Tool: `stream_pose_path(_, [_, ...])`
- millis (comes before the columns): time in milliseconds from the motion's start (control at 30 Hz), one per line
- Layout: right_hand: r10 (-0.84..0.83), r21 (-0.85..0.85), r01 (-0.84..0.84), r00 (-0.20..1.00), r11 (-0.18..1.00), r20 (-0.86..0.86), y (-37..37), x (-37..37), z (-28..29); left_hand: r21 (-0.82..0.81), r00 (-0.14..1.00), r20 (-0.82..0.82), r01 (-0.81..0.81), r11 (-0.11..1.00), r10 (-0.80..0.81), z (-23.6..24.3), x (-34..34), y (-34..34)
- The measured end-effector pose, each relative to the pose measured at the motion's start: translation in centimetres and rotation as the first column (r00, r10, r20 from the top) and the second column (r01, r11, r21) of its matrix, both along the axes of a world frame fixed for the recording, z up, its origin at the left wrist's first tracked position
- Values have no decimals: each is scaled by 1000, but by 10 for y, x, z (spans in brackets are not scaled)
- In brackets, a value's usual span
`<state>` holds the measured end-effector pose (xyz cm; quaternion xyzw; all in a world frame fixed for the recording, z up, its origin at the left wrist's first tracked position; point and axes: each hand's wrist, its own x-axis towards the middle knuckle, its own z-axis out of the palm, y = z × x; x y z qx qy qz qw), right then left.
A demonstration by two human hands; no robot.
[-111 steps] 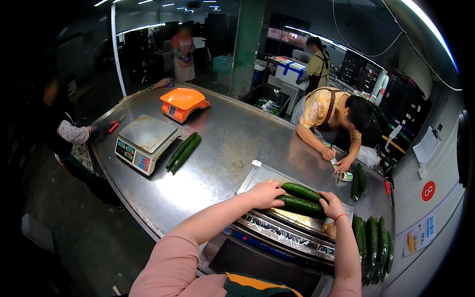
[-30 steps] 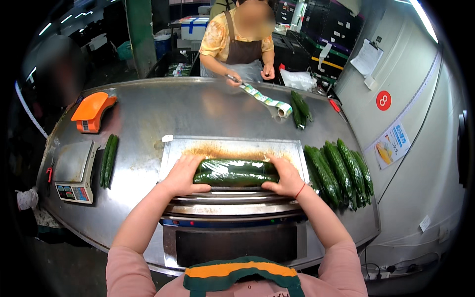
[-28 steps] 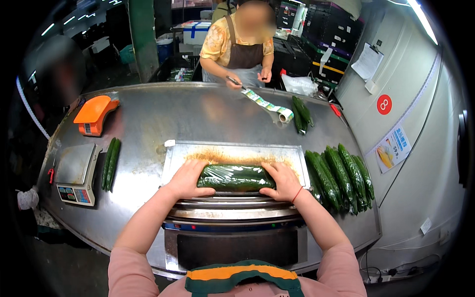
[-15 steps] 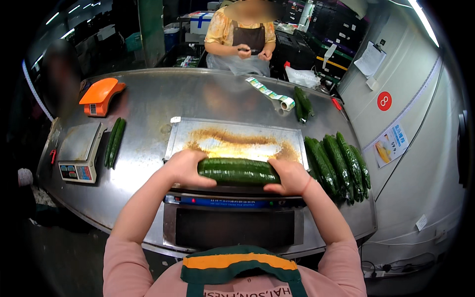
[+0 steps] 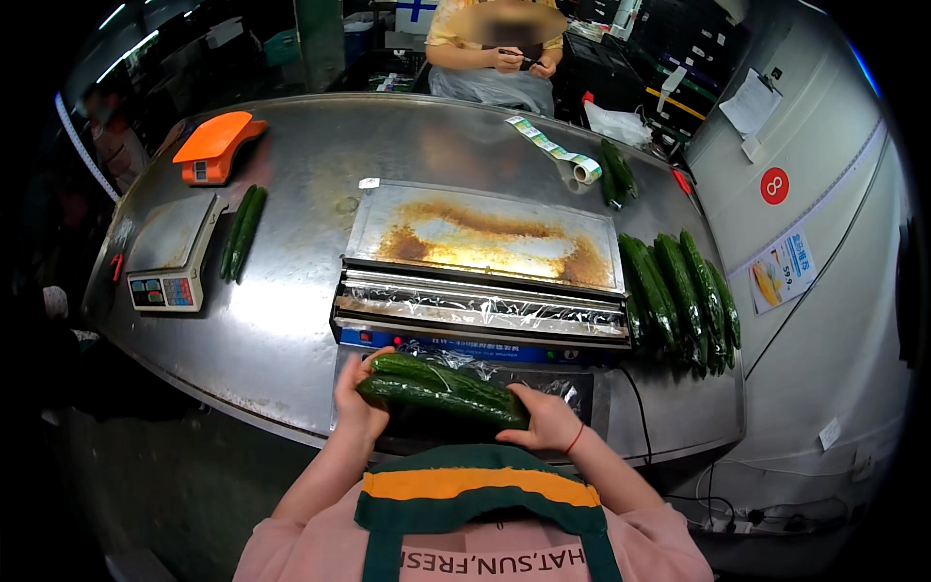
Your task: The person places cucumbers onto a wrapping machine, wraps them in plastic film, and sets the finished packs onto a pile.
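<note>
Close to my body, I hold a pair of dark green cucumbers (image 5: 441,390) lying side by side, slightly tilted down to the right. My left hand (image 5: 362,400) wraps round their left end, and my right hand (image 5: 549,417) grips the right end. Shiny clear film (image 5: 456,361) shows along their far side. Just beyond is the film wrapping machine (image 5: 475,303), with film over its roller area, a blue front strip and a browned, stained hot plate (image 5: 490,238) behind. The undersides of the cucumbers are hidden.
Several wrapped cucumbers (image 5: 679,301) lie right of the machine, more cucumbers (image 5: 616,175) behind them near a label roll (image 5: 586,171). Left are two cucumbers (image 5: 242,233), a white scale (image 5: 175,254) and an orange scale (image 5: 215,145). A person (image 5: 495,58) stands across the metal table.
My hands have brought the cucumbers from the hot plate toward my body, below the machine's front strip. The roller area is now uncovered, and the view has tilted down.
</note>
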<state>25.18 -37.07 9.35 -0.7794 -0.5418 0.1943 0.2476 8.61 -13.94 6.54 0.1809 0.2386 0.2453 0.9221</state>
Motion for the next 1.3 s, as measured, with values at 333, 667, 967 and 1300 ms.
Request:
stream_pose_path(333, [-167, 314, 144, 985, 938, 49, 46, -37, 13, -8, 996, 82, -45, 999, 45, 55, 23, 14])
stream_pose_path(667, [-269, 332, 263, 963, 906, -29, 36, -38, 11, -8, 916, 257, 321, 947, -308, 16, 32, 17])
stream_pose_path(967, [-236, 309, 293, 949, 905, -207, 35, -46, 5, 89, 810, 327, 486, 870, -486, 16, 38, -11])
stream_pose_path(1300, [-378, 476, 198, 870, 857, 318, 25, 1, 48, 875, 938, -277, 157, -458, -208, 123, -14, -22])
